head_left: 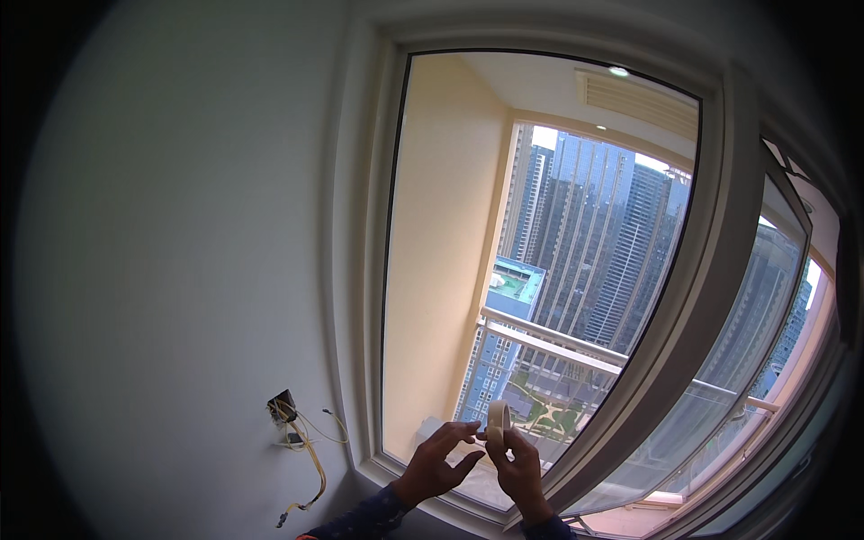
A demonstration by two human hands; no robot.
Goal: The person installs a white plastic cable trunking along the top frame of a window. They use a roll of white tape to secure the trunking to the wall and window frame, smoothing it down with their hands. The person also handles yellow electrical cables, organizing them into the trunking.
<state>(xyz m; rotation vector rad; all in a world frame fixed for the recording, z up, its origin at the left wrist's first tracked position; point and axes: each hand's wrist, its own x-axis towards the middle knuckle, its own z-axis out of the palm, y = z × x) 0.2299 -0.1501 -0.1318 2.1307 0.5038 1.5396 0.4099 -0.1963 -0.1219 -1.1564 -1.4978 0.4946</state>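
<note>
My right hand (pixel 519 468) pinches a cream roll of masking tape (pixel 498 418) between thumb and fingers, its ring standing on edge in front of the window. Beside it on the left, my left hand (pixel 438 463) has its thumb and fingers apart, with the fingertips close to the tape's near side. Whether those fingertips touch the roll I cannot tell. Both hands are raised before the lower part of a tall fixed window pane (pixel 441 270). Dark patterned sleeves cover both forearms.
Loose yellow and dark wires (pixel 315 463) hang from an open wall box (pixel 283 405) on the pale wall (pixel 180 270) at left. A thick window frame (pixel 684 360) divides the pane from an open, tilted window sash (pixel 747 315). Outside are a balcony railing (pixel 553 337) and high-rise buildings (pixel 585 216).
</note>
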